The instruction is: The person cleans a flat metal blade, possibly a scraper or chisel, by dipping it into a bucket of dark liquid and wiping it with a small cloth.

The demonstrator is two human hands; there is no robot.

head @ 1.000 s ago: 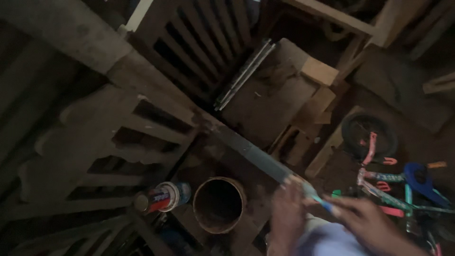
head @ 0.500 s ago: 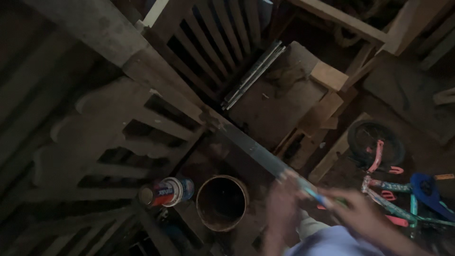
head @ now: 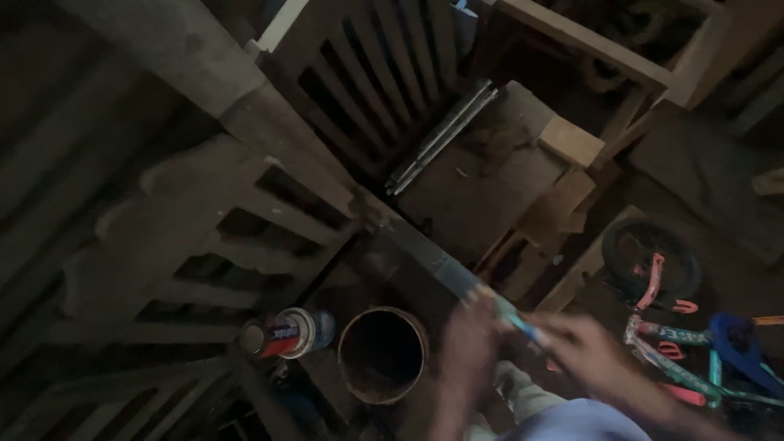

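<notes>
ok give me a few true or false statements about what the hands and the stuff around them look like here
1. Both hands, the left hand and the right hand, are on a long thin blade. True.
2. The round open container sits right of the hands. False: it is left of them.
3. A spray can lies on its side beside that container. True.
4. The small bike is at the upper left. False: it is at the lower right.
5. The blade's far end reaches the slatted wooden frame. True.

Bare left hand point(head: 467, 343) and bare right hand point(head: 590, 353), both motion-blurred, no gloves; a pale lavender-white sleeve or shirt point(head: 572, 420) shows at five o'clock.
</notes>
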